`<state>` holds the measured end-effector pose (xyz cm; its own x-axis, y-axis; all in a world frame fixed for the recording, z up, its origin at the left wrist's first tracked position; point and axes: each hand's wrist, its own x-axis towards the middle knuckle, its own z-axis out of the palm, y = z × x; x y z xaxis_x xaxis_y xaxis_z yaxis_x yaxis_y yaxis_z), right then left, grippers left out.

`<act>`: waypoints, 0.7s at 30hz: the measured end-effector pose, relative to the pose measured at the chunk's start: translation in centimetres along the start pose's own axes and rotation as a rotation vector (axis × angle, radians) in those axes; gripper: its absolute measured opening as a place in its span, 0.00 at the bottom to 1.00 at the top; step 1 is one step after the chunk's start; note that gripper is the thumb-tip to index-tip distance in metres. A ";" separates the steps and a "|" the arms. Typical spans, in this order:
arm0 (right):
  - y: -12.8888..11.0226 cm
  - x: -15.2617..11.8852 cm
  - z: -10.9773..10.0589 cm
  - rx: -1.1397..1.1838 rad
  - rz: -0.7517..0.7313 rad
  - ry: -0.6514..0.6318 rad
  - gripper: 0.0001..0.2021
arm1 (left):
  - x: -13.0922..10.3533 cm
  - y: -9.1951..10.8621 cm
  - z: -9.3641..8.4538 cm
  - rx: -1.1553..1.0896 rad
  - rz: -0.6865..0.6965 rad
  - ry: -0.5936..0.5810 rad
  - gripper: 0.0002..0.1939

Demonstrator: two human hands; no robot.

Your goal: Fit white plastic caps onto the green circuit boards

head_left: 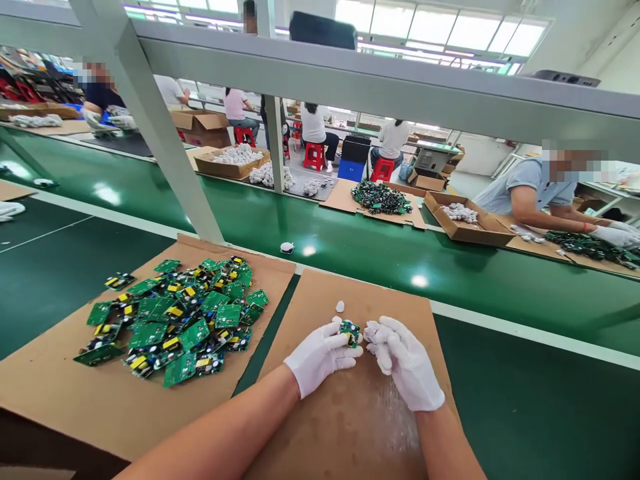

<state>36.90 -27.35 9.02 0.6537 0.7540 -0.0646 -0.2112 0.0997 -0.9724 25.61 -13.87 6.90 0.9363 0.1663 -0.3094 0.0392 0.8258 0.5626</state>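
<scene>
My left hand (324,359), in a white glove, is closed on a small green circuit board (350,333) with components on its upper side. Just to its right, my gloved right hand (413,367) has its fingers curled around a lumpy white mass (374,333) that looks like putty. A narrow gap separates the board from this mass. On the cardboard sheet (350,427) beyond my left hand lies a small white blob (340,307). To the left, a pile of circuit boards (195,333), several with yellow parts, covers another cardboard piece (65,390).
A green conveyor belt (345,240) runs across, carrying a board with a white top (287,247). A grey post (150,120) and crossbeam (400,87) stand ahead. Opposite are a board heap (383,199), a carton of white pieces (470,230) and a person (525,193) in white gloves.
</scene>
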 end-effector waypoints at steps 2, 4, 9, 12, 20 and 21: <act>0.2 -0.1 0.0 -0.116 0.027 -0.034 0.14 | 0.0 -0.2 0.0 0.026 0.030 -0.008 0.15; 0.3 -0.2 -0.1 -0.200 0.039 -0.046 0.13 | 0.1 -0.3 -0.1 0.045 0.050 -0.011 0.16; 0.3 -0.2 0.1 -0.280 0.005 0.045 0.15 | 0.4 -0.2 -0.1 0.117 0.072 0.002 0.18; 0.5 -0.2 0.2 -0.357 -0.114 0.007 0.08 | 0.5 -0.1 -0.3 0.086 0.064 -0.020 0.20; 0.9 -0.8 0.7 -0.334 -0.078 -0.010 0.12 | 0.3 0.0 -0.4 -0.015 0.043 -0.065 0.15; 0.9 -0.7 0.8 -0.324 -0.076 -0.001 0.13 | 0.2 0.0 -0.4 -0.020 0.037 -0.071 0.15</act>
<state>35.66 -27.32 8.40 0.6580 0.7529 0.0109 0.0804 -0.0558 -0.9952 25.69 -13.63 6.53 0.9594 0.1586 -0.2330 -0.0021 0.8308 0.5566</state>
